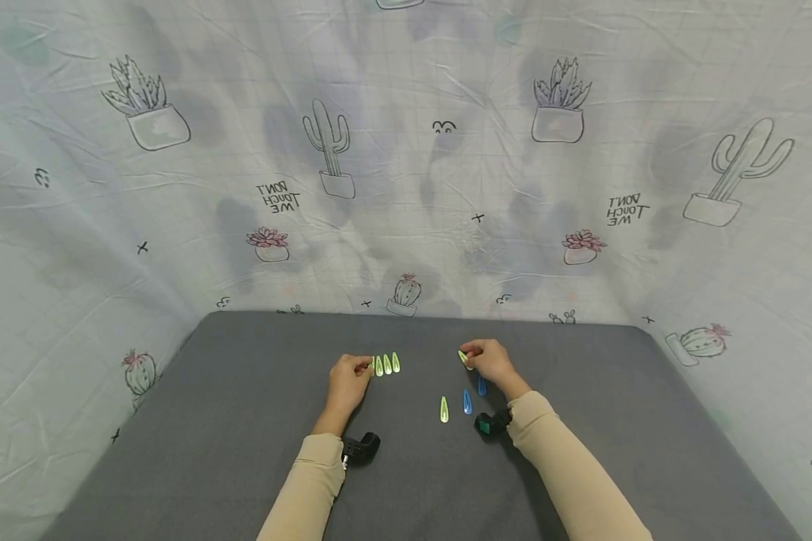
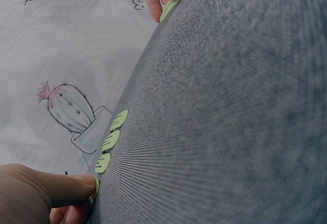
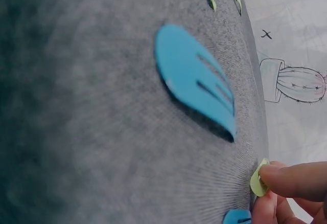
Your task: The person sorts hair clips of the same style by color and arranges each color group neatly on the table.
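My left hand pinches a yellow-green hair clip between thumb and finger, at the left end of a row of upright yellow-green clips. To the right, my right hand pinches another yellow-green clip, tilted in the head view. Just below that hand lies a blue clip, with a second blue clip lower and to its left. One more yellow-green clip lies left of the blue ones.
A grey cloth covers the table. Behind and beside it hangs a pale curtain printed with cacti and potted plants. A black strap device is on the left wrist and another on the right.
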`<state>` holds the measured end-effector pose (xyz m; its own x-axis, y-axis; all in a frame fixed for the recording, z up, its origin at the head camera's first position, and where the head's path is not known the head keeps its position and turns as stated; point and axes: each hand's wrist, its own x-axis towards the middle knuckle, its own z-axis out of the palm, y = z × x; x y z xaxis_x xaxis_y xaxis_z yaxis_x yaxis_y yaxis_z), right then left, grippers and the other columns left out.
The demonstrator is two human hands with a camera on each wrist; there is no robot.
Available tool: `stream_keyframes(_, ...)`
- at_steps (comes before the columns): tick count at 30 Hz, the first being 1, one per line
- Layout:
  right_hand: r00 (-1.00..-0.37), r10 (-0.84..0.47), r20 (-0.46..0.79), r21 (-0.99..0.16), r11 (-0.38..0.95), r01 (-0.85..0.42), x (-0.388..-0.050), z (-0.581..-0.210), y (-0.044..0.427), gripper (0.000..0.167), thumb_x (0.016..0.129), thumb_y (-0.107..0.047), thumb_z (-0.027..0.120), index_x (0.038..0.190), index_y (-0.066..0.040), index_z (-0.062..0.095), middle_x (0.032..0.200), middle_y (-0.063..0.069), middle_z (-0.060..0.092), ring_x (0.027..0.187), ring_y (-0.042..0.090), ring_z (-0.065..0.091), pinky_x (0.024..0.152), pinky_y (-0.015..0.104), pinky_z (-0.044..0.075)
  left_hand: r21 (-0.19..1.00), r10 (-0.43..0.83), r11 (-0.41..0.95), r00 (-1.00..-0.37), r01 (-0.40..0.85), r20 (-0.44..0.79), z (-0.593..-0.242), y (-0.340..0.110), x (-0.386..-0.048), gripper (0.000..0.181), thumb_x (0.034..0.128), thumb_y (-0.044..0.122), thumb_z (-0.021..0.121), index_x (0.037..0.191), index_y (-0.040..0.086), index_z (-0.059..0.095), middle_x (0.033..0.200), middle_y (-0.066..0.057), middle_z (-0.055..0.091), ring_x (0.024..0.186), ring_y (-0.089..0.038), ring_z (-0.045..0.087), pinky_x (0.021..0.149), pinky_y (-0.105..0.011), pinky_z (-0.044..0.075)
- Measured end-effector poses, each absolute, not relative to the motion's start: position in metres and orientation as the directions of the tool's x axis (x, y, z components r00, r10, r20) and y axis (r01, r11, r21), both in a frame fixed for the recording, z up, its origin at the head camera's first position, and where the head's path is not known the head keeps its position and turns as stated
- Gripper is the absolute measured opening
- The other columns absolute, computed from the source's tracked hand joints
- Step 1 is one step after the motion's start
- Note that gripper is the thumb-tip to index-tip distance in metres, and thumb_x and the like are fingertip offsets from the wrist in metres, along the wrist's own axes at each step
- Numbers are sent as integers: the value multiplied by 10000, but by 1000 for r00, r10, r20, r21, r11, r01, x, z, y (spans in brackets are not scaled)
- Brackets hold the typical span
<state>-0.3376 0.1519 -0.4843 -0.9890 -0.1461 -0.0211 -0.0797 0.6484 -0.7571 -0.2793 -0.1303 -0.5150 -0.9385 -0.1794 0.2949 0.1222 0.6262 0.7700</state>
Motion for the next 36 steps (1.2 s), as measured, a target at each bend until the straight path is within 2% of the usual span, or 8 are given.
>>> stream_keyframes(8,-990,-135,-28,-809,586,-58,-335,-484,153,278,826,15,656,1102,4,685,823,72,631,716,149,565,646,276,471,771,-177,625,-941,120,289,-515,-131,-279,180,823,48,702,996,3,728,850,-95,589,763,-195,572,687,-328,483)
stream_keyframes(21,-986,-157,-54,-897,442,-21,-333,-486,150,315,858,11,632,1173,21,642,980,147,635,839,179,587,758,323,525,777,-178,618,-942,119,286,-517,-132,-282,186,827,46,702,1006,6,725,866,-98,590,784,-207,583,705,-348,501)
stream_keyframes(30,-978,-200,-62,-957,291,1,-331,-482,141,360,826,52,627,1185,78,607,832,35,589,737,80,570,699,235,515,777,-178,618,-942,119,286,-516,-132,-281,187,825,43,702,1006,3,725,857,-95,588,774,-195,576,692,-327,490)
stream_keyframes(36,-972,-223,-69,-969,247,12,-327,-477,132,366,831,54,625,1196,81,599,829,15,581,741,81,573,716,239,516,772,-173,623,-942,121,287,-515,-132,-281,181,830,52,700,1003,5,726,855,-91,587,767,-192,572,690,-323,485)
